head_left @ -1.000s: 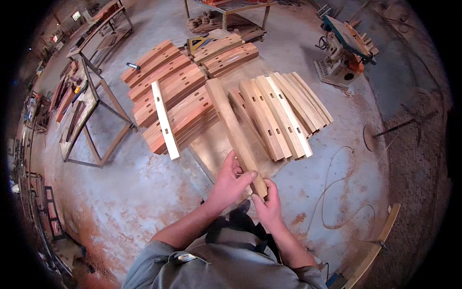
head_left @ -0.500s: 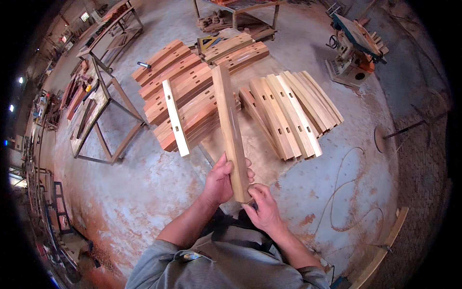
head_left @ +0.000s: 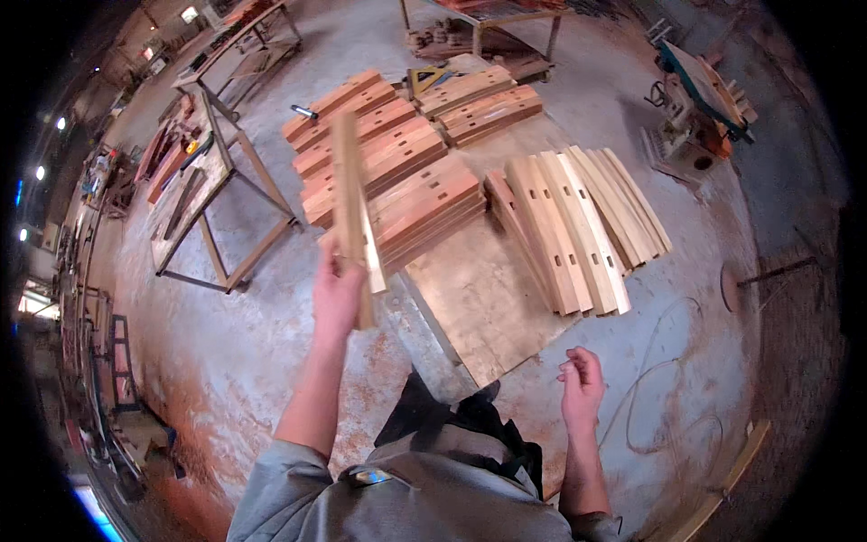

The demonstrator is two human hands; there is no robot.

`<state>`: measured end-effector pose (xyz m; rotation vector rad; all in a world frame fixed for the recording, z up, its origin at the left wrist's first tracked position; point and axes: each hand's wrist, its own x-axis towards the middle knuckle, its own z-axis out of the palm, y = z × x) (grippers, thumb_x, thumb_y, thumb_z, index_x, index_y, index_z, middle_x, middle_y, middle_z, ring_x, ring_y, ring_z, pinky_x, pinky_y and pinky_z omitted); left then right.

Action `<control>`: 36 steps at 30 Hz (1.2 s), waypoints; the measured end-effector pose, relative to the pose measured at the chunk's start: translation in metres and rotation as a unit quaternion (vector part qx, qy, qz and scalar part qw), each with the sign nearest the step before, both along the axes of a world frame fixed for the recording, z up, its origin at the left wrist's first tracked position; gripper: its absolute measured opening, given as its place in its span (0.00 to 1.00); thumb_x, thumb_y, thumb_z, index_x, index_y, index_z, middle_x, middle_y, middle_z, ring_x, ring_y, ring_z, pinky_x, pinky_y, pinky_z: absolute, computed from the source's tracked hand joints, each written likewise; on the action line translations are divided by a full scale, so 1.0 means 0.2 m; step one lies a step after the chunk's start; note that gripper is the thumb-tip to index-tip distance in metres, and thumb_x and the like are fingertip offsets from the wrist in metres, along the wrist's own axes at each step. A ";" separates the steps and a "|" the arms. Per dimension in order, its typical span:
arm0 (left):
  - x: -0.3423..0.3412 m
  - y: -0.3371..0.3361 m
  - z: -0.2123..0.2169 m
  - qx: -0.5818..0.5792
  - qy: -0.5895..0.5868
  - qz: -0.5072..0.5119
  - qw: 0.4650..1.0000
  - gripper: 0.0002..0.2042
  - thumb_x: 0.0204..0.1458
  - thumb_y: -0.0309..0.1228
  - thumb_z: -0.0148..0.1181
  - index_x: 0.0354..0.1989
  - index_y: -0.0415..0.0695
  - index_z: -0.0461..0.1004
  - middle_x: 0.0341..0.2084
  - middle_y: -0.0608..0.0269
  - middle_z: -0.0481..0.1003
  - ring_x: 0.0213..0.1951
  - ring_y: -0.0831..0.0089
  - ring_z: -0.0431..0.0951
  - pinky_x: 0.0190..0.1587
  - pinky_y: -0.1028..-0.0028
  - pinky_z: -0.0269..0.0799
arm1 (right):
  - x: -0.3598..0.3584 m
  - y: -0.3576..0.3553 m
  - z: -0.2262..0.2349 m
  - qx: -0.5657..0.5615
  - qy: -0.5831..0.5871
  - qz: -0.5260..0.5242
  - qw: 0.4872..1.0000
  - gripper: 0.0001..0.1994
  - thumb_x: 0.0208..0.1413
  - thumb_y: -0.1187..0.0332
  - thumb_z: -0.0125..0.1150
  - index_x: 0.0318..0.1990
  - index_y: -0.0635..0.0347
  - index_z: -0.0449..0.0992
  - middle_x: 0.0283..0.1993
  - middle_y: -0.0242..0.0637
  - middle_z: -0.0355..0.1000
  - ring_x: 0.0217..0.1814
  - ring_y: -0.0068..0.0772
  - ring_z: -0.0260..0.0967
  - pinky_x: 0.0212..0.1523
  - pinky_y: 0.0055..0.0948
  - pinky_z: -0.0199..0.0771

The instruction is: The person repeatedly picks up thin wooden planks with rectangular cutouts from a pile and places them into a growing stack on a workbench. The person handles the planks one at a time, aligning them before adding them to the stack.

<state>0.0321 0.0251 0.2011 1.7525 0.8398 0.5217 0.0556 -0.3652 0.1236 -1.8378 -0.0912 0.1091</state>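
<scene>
The left arm reaches forward toward 12 o'clock, its hand (head_left: 337, 287) clamped on a board (head_left: 346, 181) near the lower end. The board runs from that grip up to 12 o'clock, its short end jutting to 5 o'clock. At 1 o'clock from this hand lie a white strip (head_left: 373, 262), partly hidden, and red boards (head_left: 424, 194). The right hand (head_left: 581, 378) is raised, fingers loosely curled and free, with pale boards (head_left: 564, 235) at its 12 o'clock.
</scene>
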 end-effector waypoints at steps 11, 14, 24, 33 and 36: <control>0.16 0.25 -0.26 0.043 0.054 0.038 0.997 0.21 0.52 0.26 0.55 0.55 0.33 0.66 0.44 0.49 0.75 0.43 0.65 0.76 0.47 0.67 0.71 | 0.21 -0.20 -0.01 0.042 0.024 -0.151 0.987 0.18 0.60 0.74 0.52 0.57 0.64 0.66 0.49 0.38 0.70 0.42 0.24 0.69 0.37 0.24 0.74; 0.17 0.35 -0.39 0.073 0.072 0.048 0.994 0.22 0.53 0.29 0.54 0.56 0.32 0.66 0.45 0.47 0.75 0.46 0.62 0.76 0.50 0.66 0.70 | 0.27 -0.17 -0.01 0.073 0.057 -0.165 0.982 0.20 0.60 0.73 0.53 0.59 0.64 0.64 0.51 0.38 0.69 0.43 0.25 0.69 0.37 0.23 0.73; 0.23 0.31 -0.28 0.247 0.258 -0.009 0.934 0.22 0.52 0.36 0.55 0.50 0.30 0.69 0.42 0.36 0.75 0.47 0.44 0.75 0.51 0.56 0.69 | 0.47 -0.12 0.04 -0.209 -0.052 -0.148 0.965 0.33 0.50 0.66 0.65 0.62 0.68 0.60 0.60 0.50 0.62 0.59 0.44 0.62 0.53 0.37 0.69; 0.15 0.16 -0.09 0.362 0.225 0.005 0.905 0.25 0.55 0.37 0.54 0.60 0.38 0.64 0.50 0.40 0.69 0.50 0.48 0.72 0.51 0.56 0.68 | 0.65 -0.01 0.22 -0.413 -0.073 -0.010 0.908 0.39 0.43 0.56 0.69 0.59 0.71 0.62 0.54 0.54 0.65 0.58 0.53 0.60 0.58 0.42 0.62; 0.11 0.01 -0.01 0.333 0.144 -0.049 0.931 0.25 0.55 0.33 0.57 0.60 0.38 0.63 0.47 0.45 0.71 0.46 0.55 0.75 0.48 0.61 0.71 | 0.69 0.02 0.23 -0.453 -0.036 -0.006 0.891 0.37 0.42 0.55 0.69 0.56 0.70 0.65 0.48 0.51 0.67 0.53 0.53 0.62 0.55 0.43 0.64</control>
